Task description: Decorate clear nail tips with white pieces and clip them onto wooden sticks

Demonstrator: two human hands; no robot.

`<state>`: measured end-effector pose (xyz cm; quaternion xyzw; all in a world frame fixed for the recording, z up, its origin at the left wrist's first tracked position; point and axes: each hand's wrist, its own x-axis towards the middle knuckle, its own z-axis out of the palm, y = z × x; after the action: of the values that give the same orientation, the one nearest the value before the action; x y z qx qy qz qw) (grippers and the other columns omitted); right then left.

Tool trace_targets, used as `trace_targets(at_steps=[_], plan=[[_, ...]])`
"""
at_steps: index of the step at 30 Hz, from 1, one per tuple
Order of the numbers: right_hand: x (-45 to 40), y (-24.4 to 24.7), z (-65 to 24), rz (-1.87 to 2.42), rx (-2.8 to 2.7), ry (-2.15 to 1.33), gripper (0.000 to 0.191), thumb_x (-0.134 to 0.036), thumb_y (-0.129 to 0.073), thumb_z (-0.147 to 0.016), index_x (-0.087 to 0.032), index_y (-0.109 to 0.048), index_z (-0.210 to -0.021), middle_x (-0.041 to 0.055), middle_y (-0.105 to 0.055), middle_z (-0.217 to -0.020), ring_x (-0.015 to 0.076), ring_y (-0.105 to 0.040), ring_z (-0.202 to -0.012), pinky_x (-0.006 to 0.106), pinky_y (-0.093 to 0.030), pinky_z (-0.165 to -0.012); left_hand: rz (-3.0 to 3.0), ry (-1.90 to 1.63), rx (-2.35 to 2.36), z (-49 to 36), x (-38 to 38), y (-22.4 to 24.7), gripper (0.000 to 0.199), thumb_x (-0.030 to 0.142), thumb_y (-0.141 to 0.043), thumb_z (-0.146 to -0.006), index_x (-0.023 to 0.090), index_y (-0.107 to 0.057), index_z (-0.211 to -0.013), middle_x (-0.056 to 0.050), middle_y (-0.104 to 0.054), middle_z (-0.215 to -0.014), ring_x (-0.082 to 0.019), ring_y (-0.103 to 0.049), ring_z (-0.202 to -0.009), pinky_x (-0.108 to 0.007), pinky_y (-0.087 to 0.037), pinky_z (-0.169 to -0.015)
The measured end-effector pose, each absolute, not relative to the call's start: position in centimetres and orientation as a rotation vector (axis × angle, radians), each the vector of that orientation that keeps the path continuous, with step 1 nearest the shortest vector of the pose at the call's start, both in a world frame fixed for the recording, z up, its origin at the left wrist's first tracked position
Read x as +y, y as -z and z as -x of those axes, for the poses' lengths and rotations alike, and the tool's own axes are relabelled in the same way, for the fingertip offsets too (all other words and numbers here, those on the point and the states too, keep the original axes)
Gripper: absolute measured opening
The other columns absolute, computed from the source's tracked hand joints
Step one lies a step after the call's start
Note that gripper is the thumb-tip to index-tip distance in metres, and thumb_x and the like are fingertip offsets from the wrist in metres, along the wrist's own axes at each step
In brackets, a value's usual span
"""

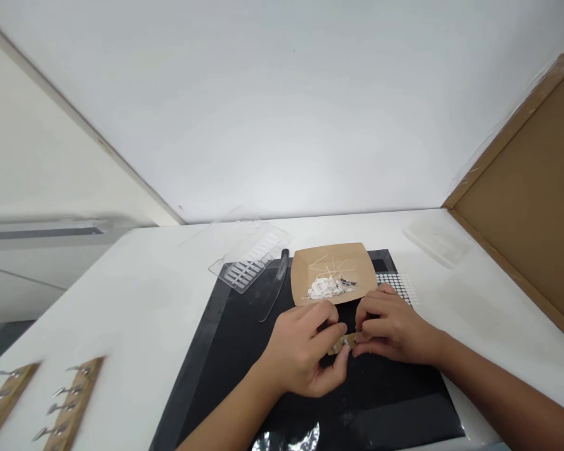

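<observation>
Over the black mat (216, 376), my left hand (308, 351) and my right hand (395, 326) meet at a small light-brown wooden strip (350, 342). Small greyish parts show on the strip between my fingertips, too small to make out. Thumb and fingers of my left hand are closed at the strip's left part. My right fingers pinch its right end, and they cover much of it. Just beyond the hands stands a brown paper tray (305, 266) with white scraps (326, 287) and thin pale strips in it.
Two wooden hook racks (78, 401) with metal hooks lie at the lower left. A clear plastic case (244, 269) and a dark curved tool (280, 275) are left of the tray. White dot stickers (399, 285) lie to its right. A cardboard panel (521, 188) borders the right side.
</observation>
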<state>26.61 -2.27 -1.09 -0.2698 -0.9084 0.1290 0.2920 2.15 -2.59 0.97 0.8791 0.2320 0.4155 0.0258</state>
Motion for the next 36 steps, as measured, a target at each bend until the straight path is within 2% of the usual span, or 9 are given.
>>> trace_targets(at_steps=[10,20,25,28,32,33,36], plan=[[-2.9,0.8,-26.3,0.77,-2.542,-0.149,0.038,-0.044,-0.062,-0.106,-0.02,-0.061,-0.077,-0.0015,-0.057,-0.078,0.0149,-0.051,-0.075,0.033,-0.03,-0.077,-2.7,-1.313,0.716,-2.2,-2.6,-1.0,0.011,0.02,-0.062,-0.082,0.017,-0.07,-0.09,-0.003,-0.059,-0.077,-0.014,-0.049,-0.06,-0.027,-0.039,-0.052],[-3.1,0.7,-26.4,0.782,-2.55,-0.09,0.037,-0.043,-0.061,-0.107,-0.02,-0.063,-0.078,-0.0015,-0.058,-0.079,0.0146,-0.053,-0.075,0.033,-0.029,-0.077,-2.748,-1.284,0.778,-2.1,-2.5,-1.1,0.011,0.021,-0.06,-0.084,0.019,-0.07,-0.089,-0.003,-0.061,-0.078,-0.014,-0.056,-0.063,-0.027,-0.043,-0.054],[-3.3,0.7,-26.5,0.788,-2.591,0.056,0.033,-0.039,-0.062,-0.107,-0.021,-0.062,-0.08,-0.0005,-0.061,-0.08,0.0166,-0.052,-0.076,0.034,-0.03,-0.078,-2.774,-1.238,0.743,-1.9,-2.4,-1.0,0.018,0.029,-0.057,-0.087,0.018,-0.07,-0.091,-0.005,-0.062,-0.08,-0.016,-0.059,-0.065,-0.028,-0.044,-0.054],[-3.2,0.3,-27.1,0.768,-2.616,0.042,0.03,-0.049,-0.067,-0.103,-0.021,-0.066,-0.093,0.0013,-0.067,-0.09,0.0186,-0.057,-0.083,0.035,-0.032,-0.081,-2.789,-1.201,0.69,-1.5,-2.1,-0.8,0.03,0.04,-0.051,-0.091,0.018,-0.071,-0.091,-0.005,-0.061,-0.079,-0.017,-0.056,-0.062,-0.03,-0.042,-0.053],[-2.7,-0.8,-28.6,0.792,-2.501,-0.052,0.045,-0.06,-0.073,-0.095,-0.022,-0.066,-0.119,0.0044,-0.072,-0.105,0.0214,-0.064,-0.096,0.035,-0.035,-0.084,-2.811,-1.213,0.637,-1.3,-1.7,-0.5,0.04,0.047,-0.044,-0.096,0.018,-0.07,-0.089,-0.004,-0.058,-0.072,-0.017,-0.052,-0.058,-0.031,-0.038,-0.052],[-2.5,-1.1,-29.1,0.823,-2.443,-0.043,0.042,-0.058,-0.074,-0.096,-0.023,-0.066,-0.119,0.0043,-0.073,-0.104,0.0214,-0.065,-0.096,0.036,-0.035,-0.084,-2.816,-1.225,0.636,-1.4,-1.7,-0.4,0.038,0.045,-0.045,-0.097,0.018,-0.07,-0.088,-0.003,-0.058,-0.07,-0.017,-0.051,-0.058,-0.031,-0.038,-0.053],[-1.2,-1.2,-30.8,0.971,-2.254,0.046,0.018,-0.04,-0.068,-0.103,-0.023,-0.067,-0.107,0.002,-0.074,-0.091,0.0194,-0.066,-0.087,0.036,-0.034,-0.08,-2.83,-1.28,0.757,-1.6,-1.6,-0.3,0.023,0.029,-0.052,-0.096,0.019,-0.065,-0.079,-0.001,-0.056,-0.064,-0.015,-0.05,-0.056,-0.03,-0.038,-0.056]])
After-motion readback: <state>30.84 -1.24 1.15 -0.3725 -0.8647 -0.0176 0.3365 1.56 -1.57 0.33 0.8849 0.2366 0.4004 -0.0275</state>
